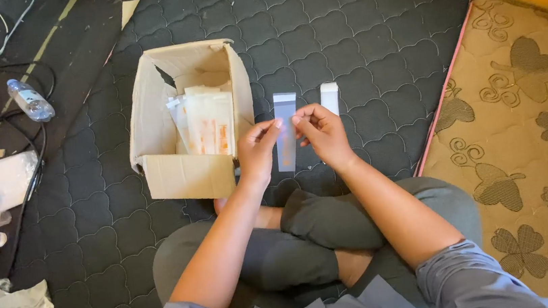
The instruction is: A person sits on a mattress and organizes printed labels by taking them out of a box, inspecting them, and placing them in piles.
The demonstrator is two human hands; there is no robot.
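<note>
Sleeve of clear plastic (286,132), long and narrow with something orange showing in its lower half, hangs upright between both hands above the dark quilted mat (355,23), just over the person's crossed legs. Left hand (258,150) pinches its left edge near the middle between thumb and fingertips; right hand (321,131) pinches the right edge the same way, fingers narrowed onto the film. Just beyond the right hand a small white packet (330,96) lies flat on the mat. Left of the hands stands an open cardboard box (184,173) holding more clear packets (206,122). Farther left lie a plastic bottle (29,99) and black cables (28,142).
</note>
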